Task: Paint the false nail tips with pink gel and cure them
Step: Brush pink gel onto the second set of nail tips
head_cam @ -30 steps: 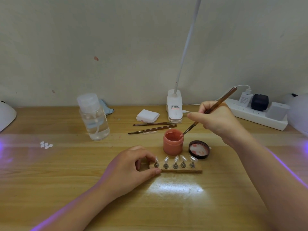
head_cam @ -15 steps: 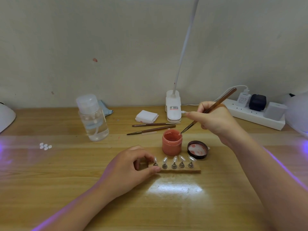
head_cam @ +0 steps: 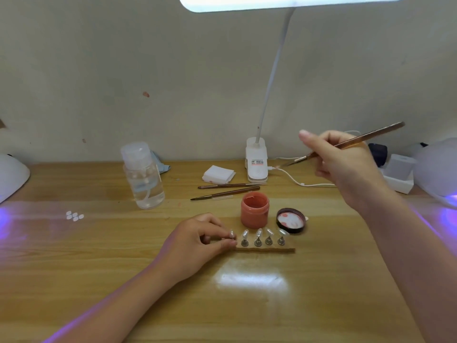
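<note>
Brush [head_cam: 346, 145] bristles leftward (handle up-right)

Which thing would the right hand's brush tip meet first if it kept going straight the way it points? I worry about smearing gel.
Probably the lamp base; the brush in the right hand points left at it, though depth is unclear.

Left hand [head_cam: 197, 240] pinches the leftmost tip [head_cam: 232, 234] on the strip [head_cam: 265, 250]; four more tips to its right. Jar [head_cam: 254, 210] behind the pinch, lid [head_cam: 291, 220] right of jar. Two brushes [head_cam: 226, 190] behind jar. Bottle [head_cam: 143, 175] behind-left.
</note>
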Tool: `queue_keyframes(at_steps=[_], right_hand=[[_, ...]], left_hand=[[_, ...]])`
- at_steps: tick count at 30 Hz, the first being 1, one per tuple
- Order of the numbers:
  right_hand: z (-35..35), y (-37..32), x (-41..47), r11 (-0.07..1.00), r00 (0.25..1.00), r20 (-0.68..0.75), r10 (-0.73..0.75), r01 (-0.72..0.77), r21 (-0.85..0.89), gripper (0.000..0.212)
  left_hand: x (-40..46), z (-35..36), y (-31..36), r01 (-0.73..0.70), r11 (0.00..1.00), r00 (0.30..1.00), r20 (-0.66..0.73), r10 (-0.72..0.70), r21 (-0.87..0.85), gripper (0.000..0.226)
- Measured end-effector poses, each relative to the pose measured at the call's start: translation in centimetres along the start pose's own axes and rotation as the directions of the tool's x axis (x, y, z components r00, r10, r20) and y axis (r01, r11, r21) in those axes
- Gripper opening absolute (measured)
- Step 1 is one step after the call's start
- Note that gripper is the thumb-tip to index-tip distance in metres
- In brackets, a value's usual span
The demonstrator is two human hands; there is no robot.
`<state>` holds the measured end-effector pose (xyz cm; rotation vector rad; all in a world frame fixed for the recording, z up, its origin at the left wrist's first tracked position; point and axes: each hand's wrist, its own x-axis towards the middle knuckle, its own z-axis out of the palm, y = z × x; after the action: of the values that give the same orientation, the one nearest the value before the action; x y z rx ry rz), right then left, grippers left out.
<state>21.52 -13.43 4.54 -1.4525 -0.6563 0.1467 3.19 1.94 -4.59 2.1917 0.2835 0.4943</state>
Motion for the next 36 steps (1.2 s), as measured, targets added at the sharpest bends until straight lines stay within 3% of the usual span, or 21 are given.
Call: queue_keyframes(at_steps=[3,9,13,16,20,23,36], right_hand=[[0.3,-1.1,-2.2,0.996,0.999,0.011,-0.048,0.047,0.076,0.031],[1.1,0.7,-7.2,0.978,0.973,0.098,-0.208,0.207,0.025,0.028],[1.1,2.7,-10.0,0.946,0.95,0.114,-0.292,0.304,-0.109,0.013],[1.2,4.1,-11.2,0.905,0.919,0.094,-0.383,0.393,-0.161,0.016],[1.5,4.8,-11.9,0.861,0.874,0.116,-0.472,0.486,-0.15,0.035],[1.6,5.1,-12.2,0.856,0.868,0.149,-0.474,0.494,-0.153,0.041],[2.1,6.0,-12.0,0.793,0.826,0.198,-0.528,0.563,-0.232,0.041]], left_hand=[[-0.2,0.1,0.3,-0.029,0.999,0.999,-0.014,0.029,0.021,0.01],[-1.2,0.2,1.0,-0.141,0.971,0.981,-0.105,0.163,0.195,0.01],[-2.0,0.3,2.2,-0.168,0.984,0.956,-0.232,0.178,0.063,0.018],[-2.4,1.1,3.1,-0.156,0.986,0.968,-0.209,0.139,-0.064,0.011],[-2.4,2.1,2.8,-0.16,0.983,0.978,-0.152,0.144,-0.095,0.023],[-2.4,2.1,2.5,-0.143,0.984,0.985,-0.107,0.131,-0.108,0.019],[-2.1,2.0,2.0,-0.13,0.984,0.989,-0.086,0.121,-0.12,0.031]])
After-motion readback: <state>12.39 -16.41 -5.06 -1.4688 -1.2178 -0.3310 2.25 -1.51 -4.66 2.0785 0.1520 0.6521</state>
